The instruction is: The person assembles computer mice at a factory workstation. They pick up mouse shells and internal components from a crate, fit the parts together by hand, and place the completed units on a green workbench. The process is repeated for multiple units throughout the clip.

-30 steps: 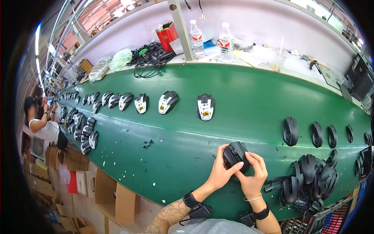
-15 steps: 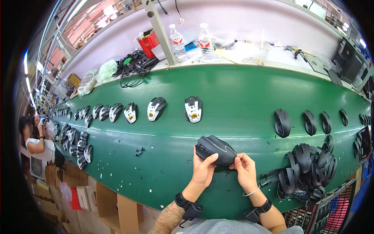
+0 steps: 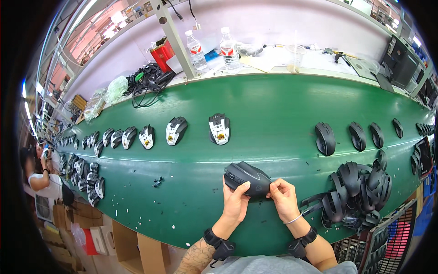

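A black computer mouse [image 3: 247, 178] is held above the green bench, its domed top with a thin light curved line facing me. My left hand [image 3: 234, 204] is closed round its left side, the thumb lying along the near edge. At the mouse's right end my right hand [image 3: 284, 201] grips with thumb and bent fingertips. The mouse's underside is hidden. Beyond it lies an open mouse body [image 3: 220, 129] with a white inner frame and no top cover. Further right rests a black mouse [image 3: 325, 139] with its cover on.
More uncovered mouse bodies [image 3: 176, 131] line up to the left, with a cluster [image 3: 86, 175] nearer the edge. A heap of black covers [image 3: 360, 189] lies at right. Small dark bits [image 3: 158, 182] dot the green bench [image 3: 269, 100]. Bottles [image 3: 229, 50] and cables [image 3: 153, 82] stand behind.
The whole view has shifted slightly. My right fingertips have moved up along the mouse's right end and draw closer together; my left hand keeps its hold.
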`<action>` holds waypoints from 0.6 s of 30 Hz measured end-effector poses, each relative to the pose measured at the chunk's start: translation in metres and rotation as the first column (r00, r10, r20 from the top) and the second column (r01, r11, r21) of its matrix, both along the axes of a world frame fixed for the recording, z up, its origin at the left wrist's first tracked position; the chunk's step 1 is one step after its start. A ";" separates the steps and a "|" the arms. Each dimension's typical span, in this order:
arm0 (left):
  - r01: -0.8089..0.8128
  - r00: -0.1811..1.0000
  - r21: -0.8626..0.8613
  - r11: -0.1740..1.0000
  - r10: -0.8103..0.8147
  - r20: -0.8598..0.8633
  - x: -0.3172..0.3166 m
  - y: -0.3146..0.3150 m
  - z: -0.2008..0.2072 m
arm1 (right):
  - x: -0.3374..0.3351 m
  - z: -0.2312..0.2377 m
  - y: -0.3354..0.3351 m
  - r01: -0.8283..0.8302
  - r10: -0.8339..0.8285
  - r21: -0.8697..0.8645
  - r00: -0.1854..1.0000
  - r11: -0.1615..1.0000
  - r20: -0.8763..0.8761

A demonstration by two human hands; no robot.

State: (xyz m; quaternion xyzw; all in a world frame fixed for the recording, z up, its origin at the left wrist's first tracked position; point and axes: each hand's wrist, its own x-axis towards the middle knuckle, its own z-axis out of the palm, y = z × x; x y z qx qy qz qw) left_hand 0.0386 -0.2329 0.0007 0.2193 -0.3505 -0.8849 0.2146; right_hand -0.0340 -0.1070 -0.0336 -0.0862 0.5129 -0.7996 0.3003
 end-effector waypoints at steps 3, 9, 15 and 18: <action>-0.004 1.000 0.047 0.999 0.005 -0.020 -0.001 -0.002 -0.003 | -0.001 -0.001 0.001 0.011 -0.012 0.021 1.000 1.000 0.027; 0.058 0.998 0.006 0.998 -0.058 0.014 0.000 -0.011 -0.002 | -0.004 0.008 0.000 -0.032 0.030 0.025 0.995 0.999 0.100; 0.048 0.997 -0.241 0.969 -0.059 -0.040 0.002 -0.005 -0.003 | -0.006 0.017 0.001 -0.026 0.026 0.002 0.996 1.000 0.087; 0.062 0.996 -0.362 0.930 -0.080 -0.036 0.001 -0.004 -0.001 | -0.007 0.020 0.003 -0.002 0.002 0.006 1.000 1.000 0.026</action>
